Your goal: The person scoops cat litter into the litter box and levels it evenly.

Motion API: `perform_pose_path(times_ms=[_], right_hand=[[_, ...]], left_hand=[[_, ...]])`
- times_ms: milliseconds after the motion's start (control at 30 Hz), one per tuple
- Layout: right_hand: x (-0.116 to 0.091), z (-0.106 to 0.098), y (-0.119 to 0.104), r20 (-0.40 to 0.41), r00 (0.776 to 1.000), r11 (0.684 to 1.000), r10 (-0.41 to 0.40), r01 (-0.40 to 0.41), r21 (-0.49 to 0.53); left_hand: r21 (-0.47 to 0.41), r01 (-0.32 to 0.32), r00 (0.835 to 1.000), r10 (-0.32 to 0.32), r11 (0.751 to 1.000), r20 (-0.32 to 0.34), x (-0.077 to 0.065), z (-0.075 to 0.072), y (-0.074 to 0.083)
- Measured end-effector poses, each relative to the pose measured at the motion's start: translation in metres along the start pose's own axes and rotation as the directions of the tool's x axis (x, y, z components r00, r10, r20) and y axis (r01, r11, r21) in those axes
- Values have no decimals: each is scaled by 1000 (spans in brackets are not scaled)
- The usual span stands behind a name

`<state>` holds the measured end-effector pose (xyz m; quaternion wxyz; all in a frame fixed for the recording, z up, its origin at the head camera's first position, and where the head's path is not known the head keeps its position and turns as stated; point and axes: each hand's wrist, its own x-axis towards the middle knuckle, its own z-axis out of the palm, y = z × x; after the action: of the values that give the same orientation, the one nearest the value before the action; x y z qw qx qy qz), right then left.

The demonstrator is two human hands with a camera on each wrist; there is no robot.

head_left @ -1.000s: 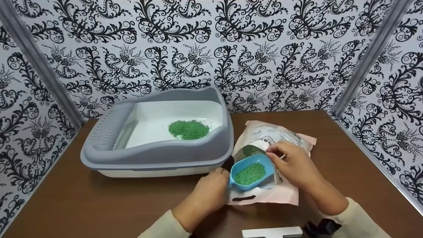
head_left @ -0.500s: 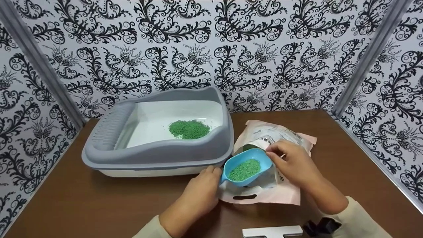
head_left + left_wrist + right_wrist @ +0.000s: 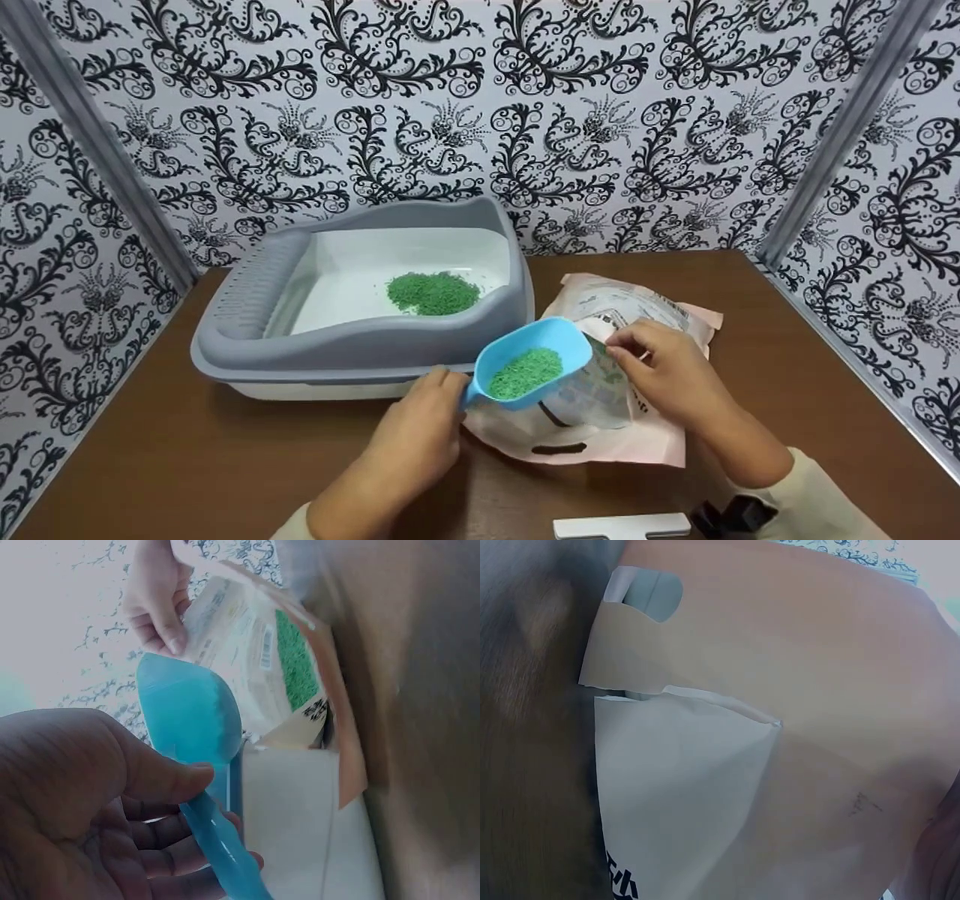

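A blue scoop with green pellets in it is held by its handle in my left hand, over the near part of the pink bag. In the left wrist view the thumb and fingers of the left hand wrap the handle, and the scoop's underside shows. My right hand pinches the edge of the opened pink and white bag, which lies on its back. Green pellets show inside the bag's mouth. The bag's torn front fills most of the right wrist view.
A grey and white litter box stands left of the bag, with a pile of green pellets on its floor. A white T-shaped tool lies at the table's front edge. Patterned walls close in the brown table.
My left hand has lifted the loaded scoop from the bag's mouth and drawn it left, towards the litter box. The right hand keeps its pinch on the bag's edge.
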<state>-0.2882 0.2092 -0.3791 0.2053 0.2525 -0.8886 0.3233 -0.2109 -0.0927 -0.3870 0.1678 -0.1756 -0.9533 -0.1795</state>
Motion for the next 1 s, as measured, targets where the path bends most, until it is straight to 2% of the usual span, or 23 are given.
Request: perform_pose_path(times_ms=[300,600,833,1000], right_hand=[[-1,1,1,-2,1000,1000,-12,12,13],[0,1,2,3,1000,1000,-15,15,19],[0,0,0,19,1000,1000,2,-2,-2],[0,0,-1,23,1000,1000,7,-7,-10]], left_hand=[[-14,-4,992,2,1000,-126,3,-20,-10],[-45,76,981,-82,996,-175,6,-38,-18],[-61,83,962,-96,995,-257,10,-45,-32],[-56,114,956,-125,992,-266,15,-47,-44]])
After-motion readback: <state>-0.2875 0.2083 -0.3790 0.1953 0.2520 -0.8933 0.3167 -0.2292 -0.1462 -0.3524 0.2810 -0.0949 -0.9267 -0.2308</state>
